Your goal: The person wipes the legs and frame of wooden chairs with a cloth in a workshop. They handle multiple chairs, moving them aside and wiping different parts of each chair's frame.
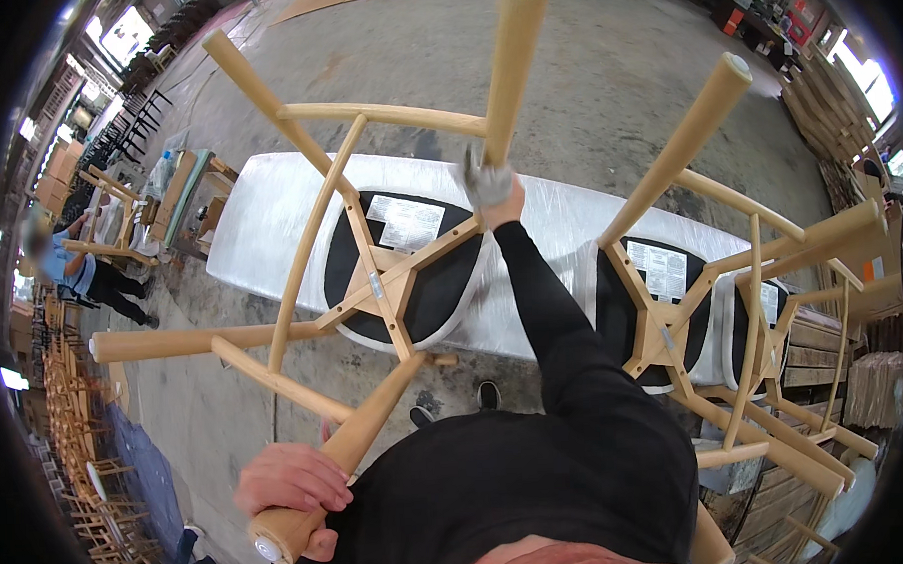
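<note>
An upside-down wooden chair (290, 258) rests on its seat, legs pointing up and outward. My bare left hand (294, 484) is wrapped round its near leg (372, 424), close to the capped foot. My right hand (488, 186), in a grey glove, closes round the lower part of the far right leg (516, 66); part of its grip is hidden. Under the crossed braces (380, 284) shows the black underside of the seat (437, 300) with a white label (407, 224). The seat lies on a long bench (265, 214) wrapped in shiny film.
More upturned chairs (662, 324) stand along the bench to the right, their legs jutting upward. At the far left a person (88, 265) in blue stands beside another chair frame (121, 219). Stacked chair frames (84, 434) line the left side; boards (838, 109) lean at the right.
</note>
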{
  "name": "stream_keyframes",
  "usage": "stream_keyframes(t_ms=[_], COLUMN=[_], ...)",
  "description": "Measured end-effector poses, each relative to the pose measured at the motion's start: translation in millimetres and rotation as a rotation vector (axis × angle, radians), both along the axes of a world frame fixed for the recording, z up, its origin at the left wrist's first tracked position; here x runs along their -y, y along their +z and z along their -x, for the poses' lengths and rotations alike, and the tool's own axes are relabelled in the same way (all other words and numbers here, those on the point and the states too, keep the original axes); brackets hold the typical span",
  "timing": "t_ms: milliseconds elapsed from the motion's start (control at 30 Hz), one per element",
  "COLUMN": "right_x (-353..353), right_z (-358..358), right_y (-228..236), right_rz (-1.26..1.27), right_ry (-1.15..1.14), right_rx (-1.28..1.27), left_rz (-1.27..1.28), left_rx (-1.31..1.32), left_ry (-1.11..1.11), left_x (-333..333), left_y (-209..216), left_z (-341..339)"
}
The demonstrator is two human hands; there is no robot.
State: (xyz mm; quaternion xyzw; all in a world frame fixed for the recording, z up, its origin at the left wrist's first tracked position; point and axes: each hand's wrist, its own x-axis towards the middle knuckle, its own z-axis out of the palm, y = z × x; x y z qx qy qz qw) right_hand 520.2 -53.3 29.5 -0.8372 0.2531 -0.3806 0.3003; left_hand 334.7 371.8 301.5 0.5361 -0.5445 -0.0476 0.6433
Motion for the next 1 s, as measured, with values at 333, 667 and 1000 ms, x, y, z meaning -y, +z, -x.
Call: stream_keyframes(t_ms=[333,667,1000], right_x=[6.4,-19.1,-12.9], right_z=[4.4,-13.7,-19.1], right_y=[277.7,-42.6,91.3], right_rz=[-0.341,-0.182,0.035], right_ry=[0.899,0.32,0.335], right_rx=[0.651,-0.373,0.432], left_rz=[-0.017,-0.038,-0.121], left_rx=[0.023,-0.034,-0.036], left_ry=[0.046,0.071,0.081], left_x=[-1.5,10.2,10.9], left_y=[-13.5,1.7,-5.2], left_z=[8.8,7.0,-3.5])
